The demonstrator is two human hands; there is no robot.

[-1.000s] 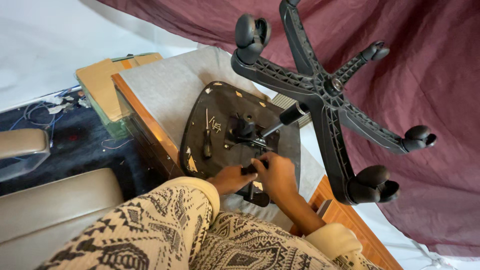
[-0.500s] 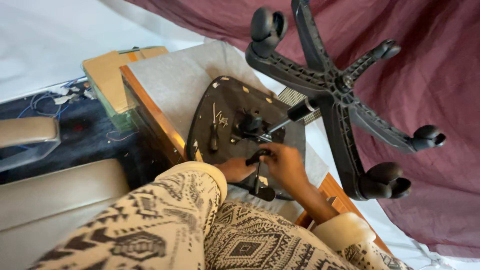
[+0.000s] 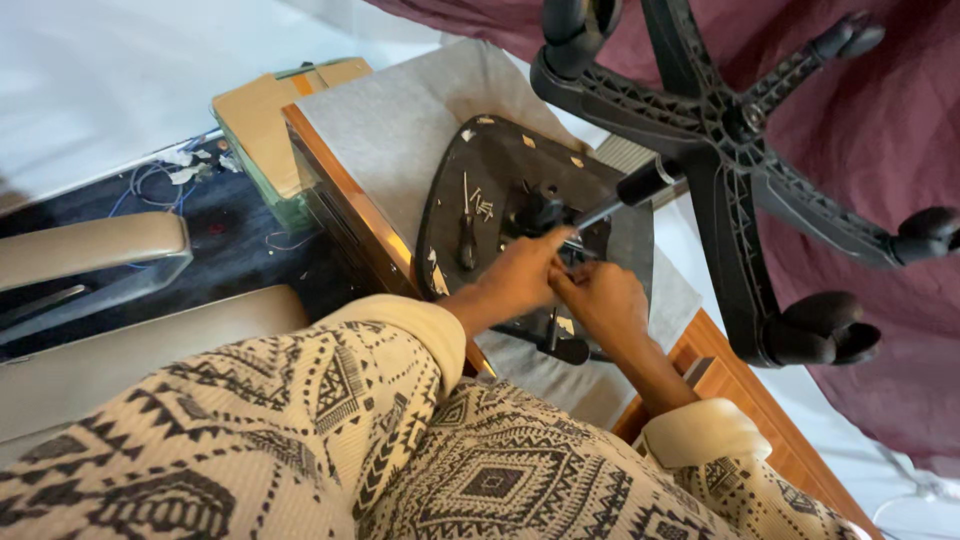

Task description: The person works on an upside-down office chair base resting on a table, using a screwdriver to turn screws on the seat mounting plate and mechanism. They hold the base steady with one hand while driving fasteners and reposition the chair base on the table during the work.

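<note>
A: Where are the hands?

B: Both sit on the black chair seat plate (image 3: 480, 190), which lies underside up on a grey cloth (image 3: 400, 130) over the wooden surface (image 3: 345, 190). The left hand (image 3: 515, 278) reaches in from the near left, its fingers (image 3: 552, 243) stretched forward and held together, the tips touching the metal mechanism (image 3: 550, 215) in the middle of the plate.

A: And the right hand?

B: The right hand (image 3: 605, 300) is just beside the left one, touching it, fingers curled and pressed together over the mechanism. What they pinch I cannot tell; the knuckles hide it.

A: Anything lying loose on the plate?

B: A screwdriver (image 3: 466, 240) with a dark handle lies to the left of the mechanism, with a few small screws (image 3: 482, 207) just beyond it. A lever with a black knob (image 3: 640, 185) sticks out to the far right.

A: What is the big black thing?

B: A five-armed chair base (image 3: 720, 130) with castors, to the right of the plate, against a maroon cloth (image 3: 900, 130).
</note>
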